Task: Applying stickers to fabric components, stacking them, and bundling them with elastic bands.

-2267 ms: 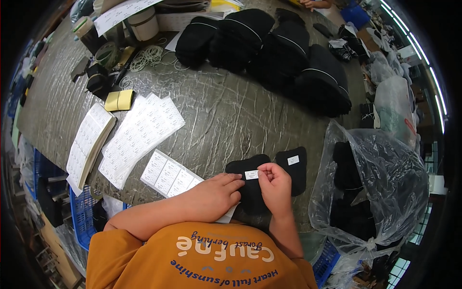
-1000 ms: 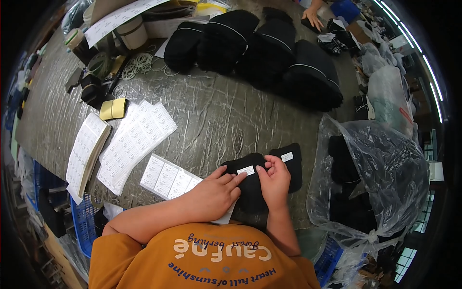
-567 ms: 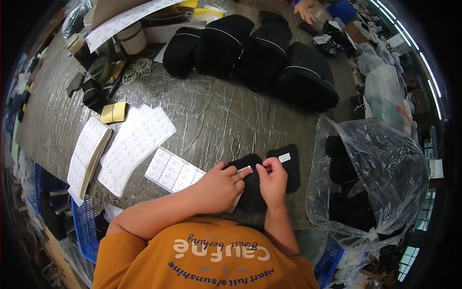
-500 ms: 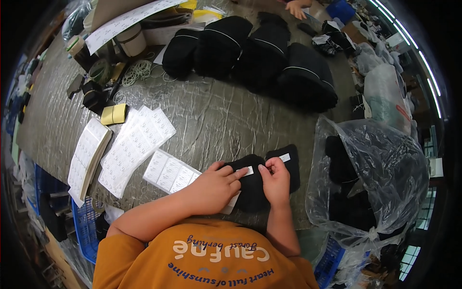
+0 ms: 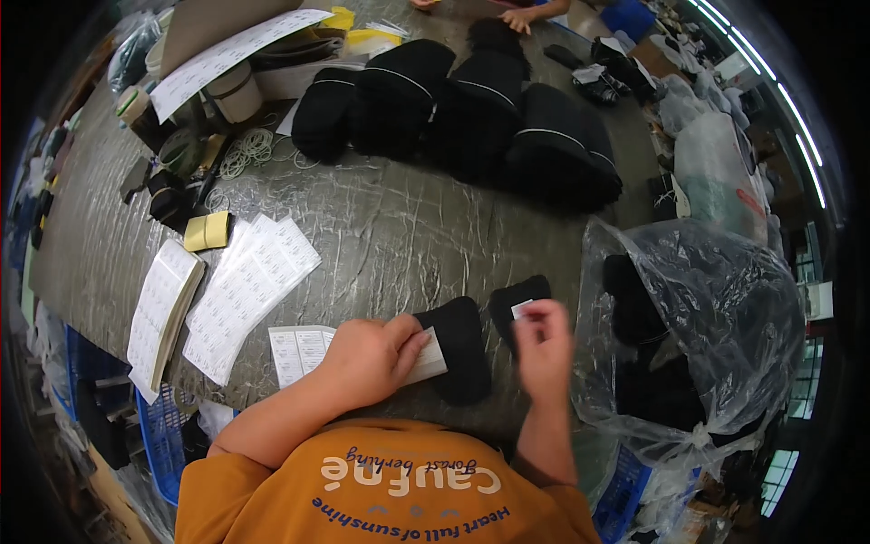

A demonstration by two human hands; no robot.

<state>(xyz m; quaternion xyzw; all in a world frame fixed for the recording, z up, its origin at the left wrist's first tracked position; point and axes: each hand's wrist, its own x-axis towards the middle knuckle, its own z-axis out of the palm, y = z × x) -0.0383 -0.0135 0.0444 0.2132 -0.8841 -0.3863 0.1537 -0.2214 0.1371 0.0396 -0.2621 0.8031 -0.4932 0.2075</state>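
My left hand (image 5: 376,361) grips a white label sheet (image 5: 294,354) printed in small blocks, its thumb and fingers closed around it. The sheet's right end is a plain pale strip resting over a black fabric piece (image 5: 464,354), which lies flat. To the right, a second black fabric piece (image 5: 503,313) bears a small white label (image 5: 520,310). My right hand (image 5: 546,349) hovers over or touches that piece, its bent fingertips beside the label. Motion blurs these fingers, so whether they pinch anything cannot be made out.
Printed label sheets (image 5: 249,295) and a thick sheet stack (image 5: 163,308) lie left. Banded black fabric bundles (image 5: 399,95) line the back. Beyond, another person's hand (image 5: 519,18) shows. A clear plastic bag (image 5: 716,317) with black pieces stands right; rubber bands (image 5: 246,152) lie back left.
My left hand has drawn back slightly left with the sheet, off the nearer black piece. My right hand has shifted right to the other piece. No label shows on the nearer piece now.
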